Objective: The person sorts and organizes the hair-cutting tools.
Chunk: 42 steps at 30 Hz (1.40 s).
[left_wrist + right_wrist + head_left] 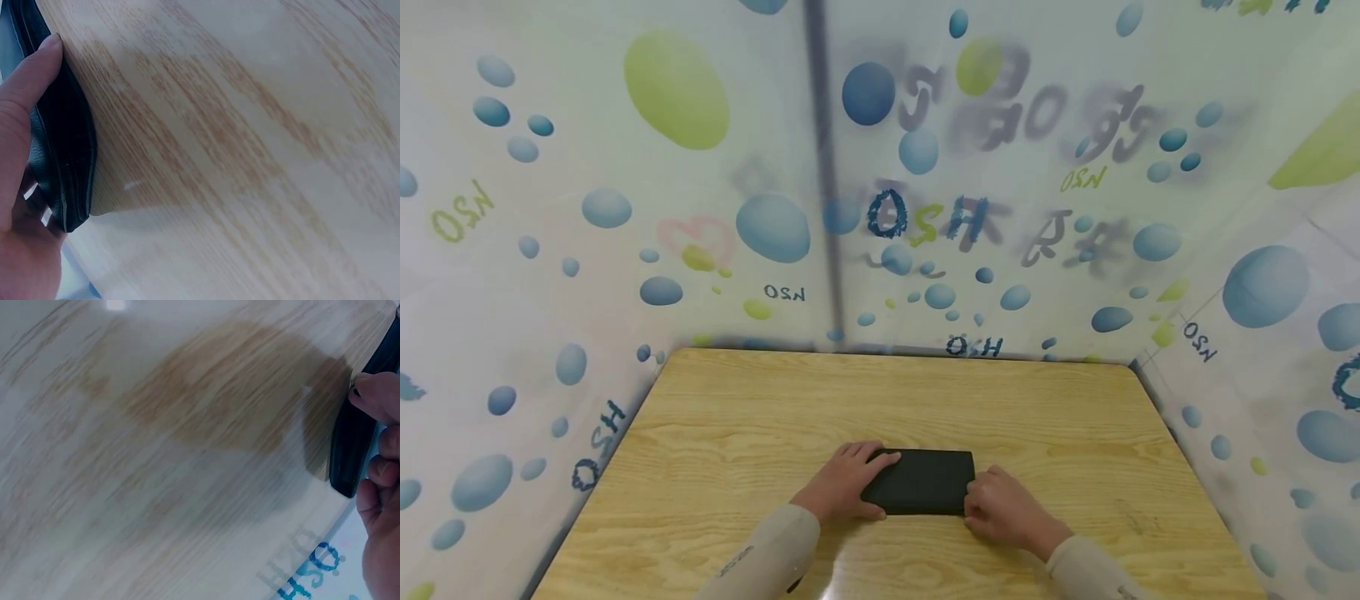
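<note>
A flat black zip wallet (925,483) lies on the wooden table, its long side running left to right. My left hand (848,483) grips its left end, thumb along the near edge and fingers spread over the top and far side. In the left wrist view, a zipper runs along the edge of the wallet (69,144) beside the thumb. At the right end, my right hand (1003,507) has curled fingers and pinches the wallet's edge. The right wrist view shows the thumb on the edge of the wallet (353,444); whether a zipper pull is under it is unclear.
The wooden table (737,400) has pale grain and rounded far corners. White sheets (1037,192) printed with blue and green drops and letters stand round its back and sides. A dark vertical pole (825,167) shows through behind the back sheet.
</note>
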### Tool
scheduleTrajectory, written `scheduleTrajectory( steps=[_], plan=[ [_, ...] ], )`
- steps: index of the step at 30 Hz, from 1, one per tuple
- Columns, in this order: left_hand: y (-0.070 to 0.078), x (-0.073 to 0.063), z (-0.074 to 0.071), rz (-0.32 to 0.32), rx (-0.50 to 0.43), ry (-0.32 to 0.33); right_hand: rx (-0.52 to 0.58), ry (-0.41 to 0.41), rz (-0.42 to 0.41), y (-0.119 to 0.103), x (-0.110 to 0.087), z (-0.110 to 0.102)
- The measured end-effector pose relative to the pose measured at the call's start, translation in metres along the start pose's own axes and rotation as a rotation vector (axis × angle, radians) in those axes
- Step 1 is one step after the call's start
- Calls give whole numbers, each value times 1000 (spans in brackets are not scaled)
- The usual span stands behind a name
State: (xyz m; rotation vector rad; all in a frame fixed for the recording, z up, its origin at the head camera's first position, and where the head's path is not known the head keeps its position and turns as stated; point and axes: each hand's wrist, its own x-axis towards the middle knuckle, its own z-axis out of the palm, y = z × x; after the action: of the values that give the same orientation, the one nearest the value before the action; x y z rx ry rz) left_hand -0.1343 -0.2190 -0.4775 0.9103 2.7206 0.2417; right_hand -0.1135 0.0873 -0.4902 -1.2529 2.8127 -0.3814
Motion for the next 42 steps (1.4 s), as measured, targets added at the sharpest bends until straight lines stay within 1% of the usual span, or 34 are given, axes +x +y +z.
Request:
scheduleTrajectory(
  steps=[8,13,17,19,22,25,27,33,35,38,42],
  plan=[
    [1,-1,-1,18,-3,14,-41,15,-60,-5,8,6],
    [1,-2,-1,24,11,21,-29,14,-58,-7,10,6],
    [0,-1,1,28,31,23,-4,-20,-13,-7,10,5],
    [-1,-1,2,27,38,26,-4,-12,6,-6,10,5],
    [-1,-1,5,23,38,46,-25,50,30,-4,10,6],
    [0,1,7,13,39,83,-71,130,61,-1,12,6],
    [1,2,9,-9,49,105,-94,158,94,2,15,5],
    [6,9,14,-102,108,149,-143,155,219,7,23,1],
    [8,12,15,-122,117,167,-166,158,250,8,26,1],
    [8,13,18,-133,108,190,-176,165,290,9,30,0],
    [3,6,19,-115,65,207,-175,168,323,7,33,0]
  ],
)
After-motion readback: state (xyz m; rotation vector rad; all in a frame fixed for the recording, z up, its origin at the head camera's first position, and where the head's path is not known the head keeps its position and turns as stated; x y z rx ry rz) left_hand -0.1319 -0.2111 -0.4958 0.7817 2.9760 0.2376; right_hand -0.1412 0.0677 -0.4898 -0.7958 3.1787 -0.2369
